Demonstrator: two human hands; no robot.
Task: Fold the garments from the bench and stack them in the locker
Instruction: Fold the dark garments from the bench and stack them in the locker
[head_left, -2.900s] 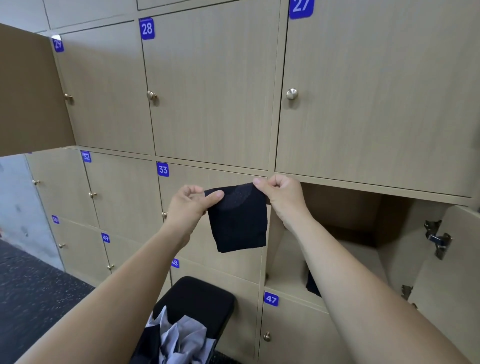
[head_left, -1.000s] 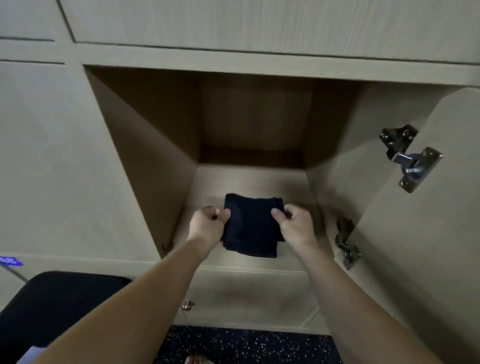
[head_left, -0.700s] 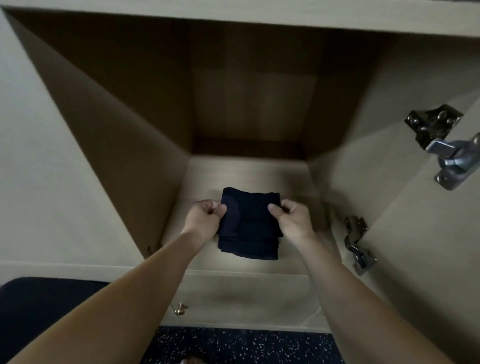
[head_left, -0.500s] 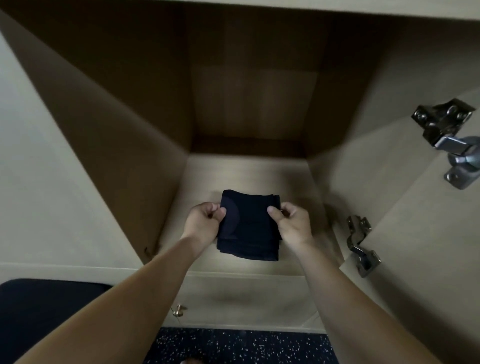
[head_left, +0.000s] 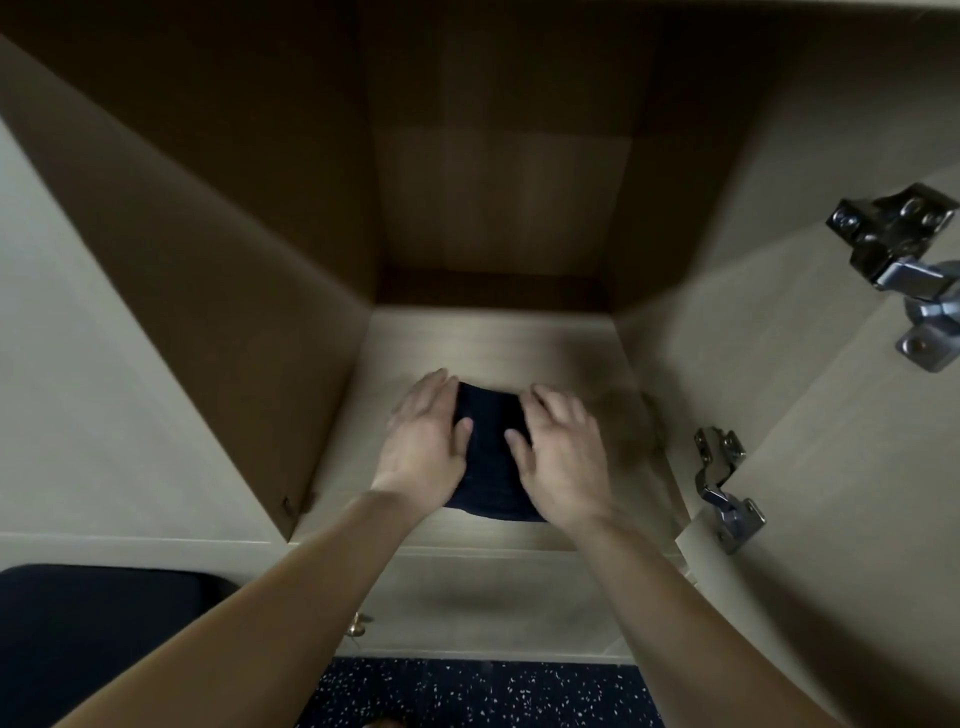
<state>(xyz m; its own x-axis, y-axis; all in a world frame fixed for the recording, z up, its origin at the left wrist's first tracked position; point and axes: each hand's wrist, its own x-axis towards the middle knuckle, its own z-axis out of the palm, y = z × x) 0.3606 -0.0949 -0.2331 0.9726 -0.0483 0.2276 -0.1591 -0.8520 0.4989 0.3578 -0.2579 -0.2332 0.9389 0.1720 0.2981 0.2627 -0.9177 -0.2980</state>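
Observation:
A folded dark navy garment (head_left: 488, 457) lies on the floor of the open wooden locker (head_left: 498, 338), near its front edge. My left hand (head_left: 426, 441) rests flat on the garment's left side with straight fingers. My right hand (head_left: 558, 457) rests flat on its right side, fingers spread. Both palms cover much of the cloth, so only a strip between them and its front edge show. Whether another garment lies under it is hidden.
The locker door (head_left: 857, 467) stands open on the right with two metal hinges (head_left: 724, 488). A black padded bench (head_left: 98, 634) sits at the lower left. A small knob (head_left: 358, 623) of the locker below shows under my left forearm. Speckled dark floor (head_left: 478, 691) lies below.
Both hands have let go of the garment's side edges and now lie flat on top of it. The garment has settled onto the locker floor.

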